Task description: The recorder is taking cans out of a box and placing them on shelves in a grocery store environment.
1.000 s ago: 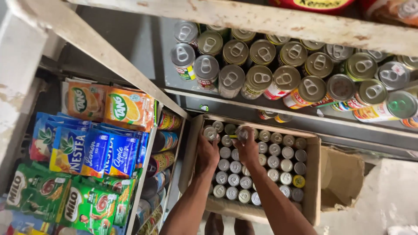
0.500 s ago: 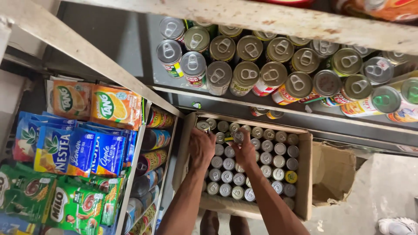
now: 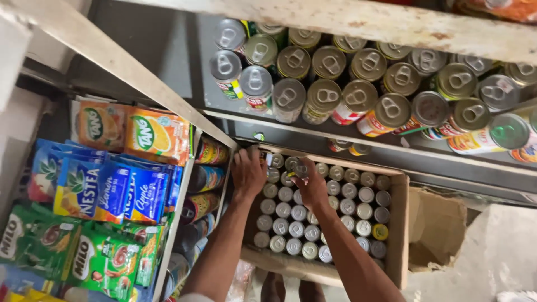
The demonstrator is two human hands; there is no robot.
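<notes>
Right hand (image 3: 311, 187) fingertips on a can (image 3: 301, 168) (boxed), left hand (image 3: 248, 172) beside

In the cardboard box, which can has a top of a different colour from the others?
The can with the yellow top, in the cardboard box near its right wall. All other tops there are silver.
</notes>
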